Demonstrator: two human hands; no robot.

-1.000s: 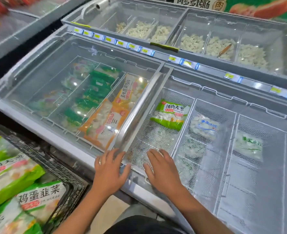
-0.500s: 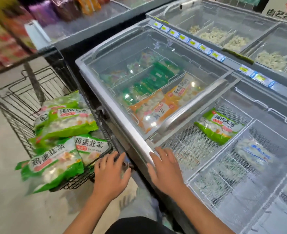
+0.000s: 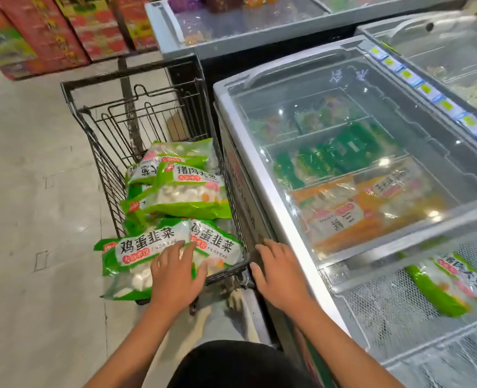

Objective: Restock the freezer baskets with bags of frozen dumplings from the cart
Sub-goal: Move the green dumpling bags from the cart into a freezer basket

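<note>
Several green-and-white bags of frozen dumplings lie piled in a black wire cart [image 3: 97, 152] left of the freezer. My left hand [image 3: 175, 273] lies flat on the nearest bag [image 3: 136, 247], fingers spread, not closed around it. A second bag [image 3: 220, 242] sits beside it, and another [image 3: 186, 191] is stacked behind. My right hand [image 3: 279, 273] hovers open and empty between the cart's corner and the freezer's rim [image 3: 248, 175]. At the right, the uncovered wire freezer basket [image 3: 385, 303] holds one green dumpling bag [image 3: 439, 287].
A sliding glass lid [image 3: 371, 121] covers the freezer's left part, with orange and green packs beneath. Another chest freezer [image 3: 231, 32] stands behind the cart. Red cartons [image 3: 49, 32] are stacked at the far left. Bare floor [image 3: 35, 219] lies left of the cart.
The view has swung left from the freezer baskets to the cart. My left hand moved off the freezer edge onto the nearest bag. My right hand came off the basket rim.
</note>
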